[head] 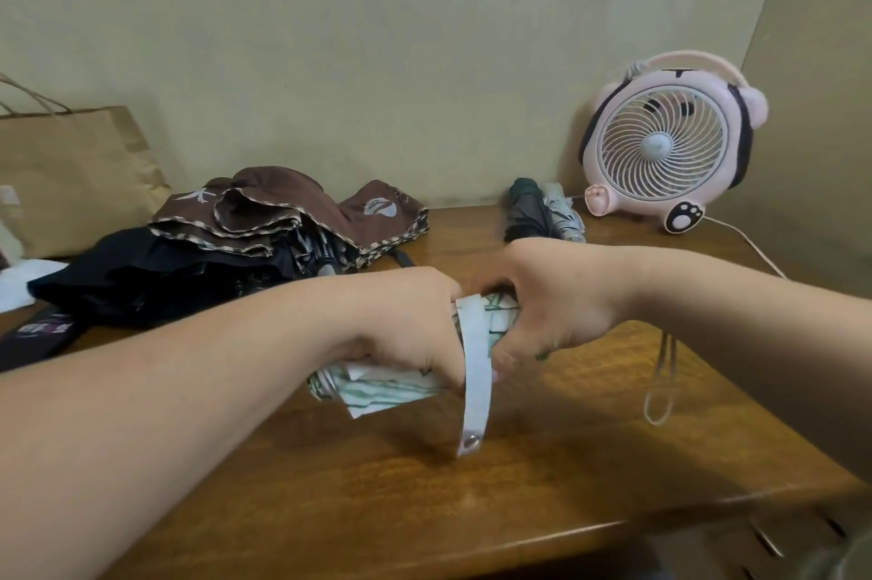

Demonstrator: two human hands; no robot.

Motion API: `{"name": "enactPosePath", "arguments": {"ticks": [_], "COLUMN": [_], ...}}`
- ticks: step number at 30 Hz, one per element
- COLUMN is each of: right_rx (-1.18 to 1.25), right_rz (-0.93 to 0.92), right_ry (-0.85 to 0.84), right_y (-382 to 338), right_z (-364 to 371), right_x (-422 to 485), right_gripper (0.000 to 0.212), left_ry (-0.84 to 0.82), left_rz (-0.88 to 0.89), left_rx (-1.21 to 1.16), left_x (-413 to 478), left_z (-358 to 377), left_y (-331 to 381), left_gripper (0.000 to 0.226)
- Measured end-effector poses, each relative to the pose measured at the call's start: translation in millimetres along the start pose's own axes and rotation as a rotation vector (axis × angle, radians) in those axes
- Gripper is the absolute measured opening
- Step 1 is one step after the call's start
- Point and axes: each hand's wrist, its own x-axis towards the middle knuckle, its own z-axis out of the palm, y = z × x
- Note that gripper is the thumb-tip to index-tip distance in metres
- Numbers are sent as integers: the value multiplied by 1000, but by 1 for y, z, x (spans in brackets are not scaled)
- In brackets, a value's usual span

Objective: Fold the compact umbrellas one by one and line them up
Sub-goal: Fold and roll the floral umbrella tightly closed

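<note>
umbrella [391, 386] | white-green pleated fabric | left hand [406, 320], right hand [552, 296] gripping

Wooden table [377, 485] with umbrellas [292, 211], pink fan [660, 145]

One head-worn camera looks forward and down, close over the wooden table [519, 485].

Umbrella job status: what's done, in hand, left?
Done: a dark green umbrella and a pale umbrella lie rolled side by side by the fan. In hand: left hand and right hand grip the white-and-green umbrella, its strap hanging unfastened. Left: the brown umbrella and black umbrella, lying loose in a pile.
</note>
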Motion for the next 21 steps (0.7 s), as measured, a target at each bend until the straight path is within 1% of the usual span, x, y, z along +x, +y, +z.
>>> {"name": "enactPosePath", "arguments": {"ticks": [2,5,7,9,11,13,16,18,19,20,21], "right_rx": [35,-112,-212,-239,-237,-203,-112,-69,-41,-16,-4], "right_rz": [-61,-100,-175,-263,-305,-343,-332,-329,-329,-321,-309], "right_ry": [32,161,254,264,250,284,367,443,468,485,496], "right_y": [7,19,24,29,35,43,57,64,66,68,69], "right_z": [8,23,30,36,43,52,69,80,83,85,87], "right_x": [3,7,11,18,27,36,47,55,58,60,62], "right_gripper": [29,46,54,59,59,56,48,38,33,29,27], "left_ry": [-39,-98,-171,-303,-422,-485,-499,-487,-468,-416,-340], "left_rz": [-1,-37,-83,-143,-164,-185,-217,-244,-260,-263,-236], "left_rx": [-103,-171,-314,-445,-486,-508,-506,-490,-474,-426,-306], "left_x": [-1,3,10,16,26,36,47,51,53,55,57], "left_z": [0,2,1,0,1,3,6,6,5,4,2], "left_y": [-4,-15,-26,-34,-42,-49,-55,-53,-50,-47,-44], "left_gripper": [38,34,28,23,20,20,27,27,25,27,32]}}
